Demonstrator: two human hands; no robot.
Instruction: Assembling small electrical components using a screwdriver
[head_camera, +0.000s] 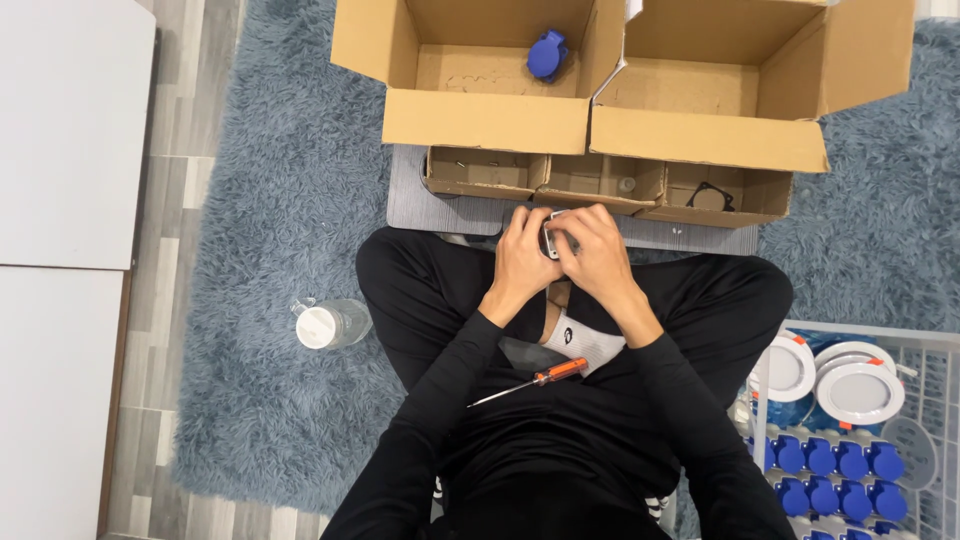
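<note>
Grey and white, a small part sits pinched between both hands over the person's crossed legs, just short of the grey mat edge; the left hand curls around its left side with fingers bent over the top, and the right hand closes over its right side, thumb and fingers wrapped on it (what kind of part it is stays mostly hidden by the fingers); both hands touch each other and grasp the same part. On the lap below the hands lies a screwdriver with an orange handle and thin shaft, untouched, tilted with the handle up to the right; beside it shows a white sock. On the mat beyond the hands stand three small open cardboard trays, side by side, the right one holding a dark ring; behind them stand two big open cardboard boxes, and the left box holds one blue cap. A clear bottle with a white lid lies on the shaggy blue rug well to the person's left. At the person's right a wire basket holds round white lamps and rows of blue caps like the one in the box.
</note>
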